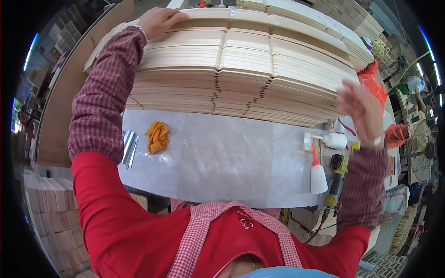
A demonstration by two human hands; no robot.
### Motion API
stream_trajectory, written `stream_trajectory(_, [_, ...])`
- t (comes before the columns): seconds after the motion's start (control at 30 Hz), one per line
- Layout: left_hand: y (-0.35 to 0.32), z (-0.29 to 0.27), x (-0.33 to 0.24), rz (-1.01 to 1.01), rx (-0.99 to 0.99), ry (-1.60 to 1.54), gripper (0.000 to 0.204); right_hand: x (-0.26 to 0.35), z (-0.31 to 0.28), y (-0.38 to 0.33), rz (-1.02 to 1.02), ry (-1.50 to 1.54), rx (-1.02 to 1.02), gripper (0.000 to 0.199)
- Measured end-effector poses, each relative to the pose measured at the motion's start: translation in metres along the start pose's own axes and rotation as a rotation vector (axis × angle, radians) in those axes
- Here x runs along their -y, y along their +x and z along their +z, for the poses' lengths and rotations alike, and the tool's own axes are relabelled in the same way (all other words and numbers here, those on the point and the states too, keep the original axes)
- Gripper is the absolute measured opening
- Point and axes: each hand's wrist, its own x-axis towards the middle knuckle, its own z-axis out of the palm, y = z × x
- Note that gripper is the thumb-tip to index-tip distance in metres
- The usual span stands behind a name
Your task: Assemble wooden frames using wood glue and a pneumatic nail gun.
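A tall stack of pale wooden boards [245, 58] with notched joints spans the far side of the table. My left hand [160, 22] lies on the top left of the stack, fingers stretched out to the right along a board's edge; its fingertips are partly hard to make out. Beside the stack's right end, my right hand [362, 109] is raised, somewhat blurred, fingers loosely apart and nothing seen in them. Below it lie a white glue bottle [334, 140] on its side, another white bottle with a red nozzle [318, 176], and a yellow-black power tool [338, 166].
The table [222, 157] has a shiny grey covering. An orange cloth [157, 137] and silvery strips [130, 147] lie at its left. More boards [301, 18] stand behind. A red plastic bag [372, 81] hangs at the right, and stacked wood pieces [51, 199] stand lower left.
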Motion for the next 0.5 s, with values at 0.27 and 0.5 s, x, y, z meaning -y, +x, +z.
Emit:
stream_trajectory(0.27, [0.002,0.013,0.009,0.097,-0.132,-0.053,0.037,0.001,0.043,0.155,0.211,0.376,-0.268,0.046])
stream_trajectory(0.5, [-0.052,-0.019,-0.029,-0.066,-0.419,-0.586,0.040,-0.003,0.041,0.157,0.007,0.463,-0.340,0.027])
